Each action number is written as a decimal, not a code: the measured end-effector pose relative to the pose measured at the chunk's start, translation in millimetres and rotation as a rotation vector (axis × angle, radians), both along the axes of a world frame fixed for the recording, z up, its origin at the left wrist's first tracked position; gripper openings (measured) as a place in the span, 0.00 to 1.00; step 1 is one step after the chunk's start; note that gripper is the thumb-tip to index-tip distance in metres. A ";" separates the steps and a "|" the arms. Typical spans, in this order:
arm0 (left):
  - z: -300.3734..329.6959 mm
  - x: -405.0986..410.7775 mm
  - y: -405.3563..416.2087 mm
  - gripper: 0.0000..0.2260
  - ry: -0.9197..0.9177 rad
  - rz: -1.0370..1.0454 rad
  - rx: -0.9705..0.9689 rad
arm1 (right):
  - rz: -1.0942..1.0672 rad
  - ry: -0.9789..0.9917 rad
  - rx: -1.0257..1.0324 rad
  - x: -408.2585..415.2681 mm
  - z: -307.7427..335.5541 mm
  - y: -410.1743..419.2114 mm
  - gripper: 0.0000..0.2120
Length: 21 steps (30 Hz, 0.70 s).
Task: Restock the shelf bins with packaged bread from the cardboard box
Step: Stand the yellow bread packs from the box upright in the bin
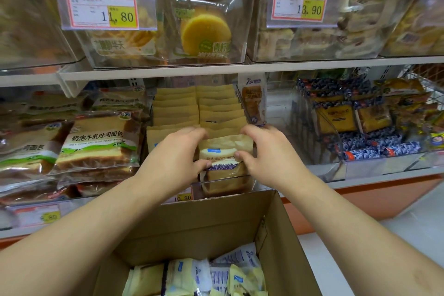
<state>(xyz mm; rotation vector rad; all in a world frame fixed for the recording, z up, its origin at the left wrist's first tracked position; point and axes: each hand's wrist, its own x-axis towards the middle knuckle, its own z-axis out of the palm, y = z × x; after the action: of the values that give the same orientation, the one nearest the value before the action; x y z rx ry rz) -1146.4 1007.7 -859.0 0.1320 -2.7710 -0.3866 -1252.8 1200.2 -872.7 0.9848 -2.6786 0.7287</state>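
Observation:
A tan-wrapped bread pack [224,151] with a purple filling band stands upright at the front of the clear middle shelf bin [225,186]. My left hand [174,154] grips its left edge and my right hand [263,149] grips its right edge, fingers over the top. Behind it two rows of several tan packs [194,106] fill the bin. Below, the open cardboard box [209,226] holds several pale yellow and white bread packs [192,276].
Milk toast packs [96,142] fill the bin on the left. Blueberry-print packs [355,118] sit in the bin on the right. One tall pack [254,101] stands against the middle bin's right wall. Upper shelf bins carry price tags [105,8]. White floor lies at the lower right.

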 end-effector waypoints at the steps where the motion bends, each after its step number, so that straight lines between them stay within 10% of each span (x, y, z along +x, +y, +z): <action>1: 0.4 0.0 0.8 0.25 -0.004 0.005 -0.011 | 0.000 -0.007 0.000 0.1 -0.2 0.0 0.20; 11: 0.3 25.2 4.1 0.31 0.102 0.012 0.172 | -0.026 -0.095 -0.225 6.3 14.5 23.7 0.12; 21: -35.4 113.2 42.4 0.21 0.027 -0.080 0.242 | -0.117 -0.155 0.064 64.8 11.4 64.5 0.07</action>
<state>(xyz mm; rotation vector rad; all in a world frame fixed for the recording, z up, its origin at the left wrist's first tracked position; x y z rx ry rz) -1033.2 1050.0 -894.4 0.0735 -2.6996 -0.7382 -1187.9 1264.7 -861.3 0.8082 -2.8805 0.7272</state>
